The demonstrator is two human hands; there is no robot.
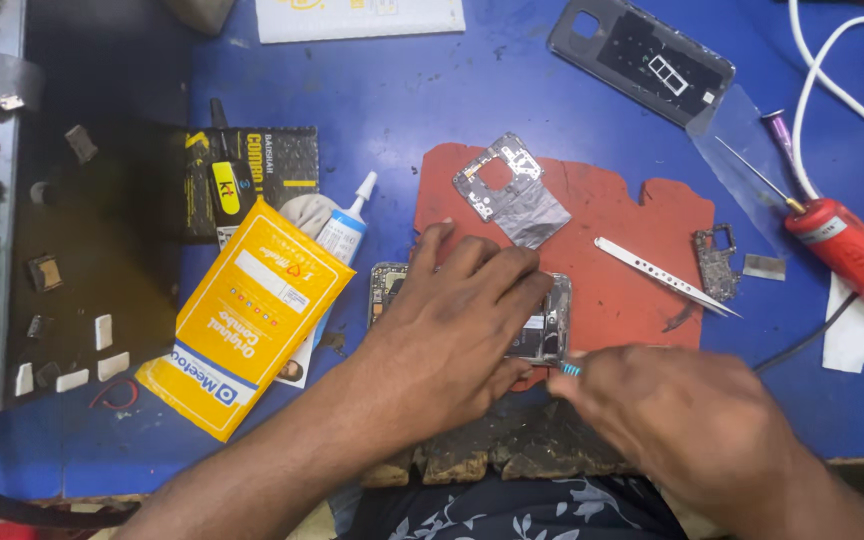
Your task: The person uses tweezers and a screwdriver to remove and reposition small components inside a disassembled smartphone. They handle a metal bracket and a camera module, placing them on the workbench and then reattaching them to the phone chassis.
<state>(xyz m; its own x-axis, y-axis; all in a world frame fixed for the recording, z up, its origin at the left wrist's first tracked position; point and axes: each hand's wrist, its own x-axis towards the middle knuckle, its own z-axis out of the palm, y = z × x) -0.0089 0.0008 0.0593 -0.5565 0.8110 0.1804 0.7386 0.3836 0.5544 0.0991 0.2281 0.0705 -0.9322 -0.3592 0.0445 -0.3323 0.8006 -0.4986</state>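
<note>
An opened phone (546, 330) lies on a red mat (617, 240) on the blue table. My left hand (447, 330) lies flat over it and presses it down, covering most of it. My right hand (667, 405) sits just right of the phone and pinches a small tool with a blue-and-white striped grip (571, 368), its end at the phone's lower right corner. The tool's tip is hidden.
Silver tweezers (664, 276), a metal shield plate (512, 190) and a small dark part (717, 262) lie on the mat. A yellow packet (247, 315), glue tube (347, 228), grey back cover (640, 55), red-handled iron (847, 250) and white cable (807, 90) surround it.
</note>
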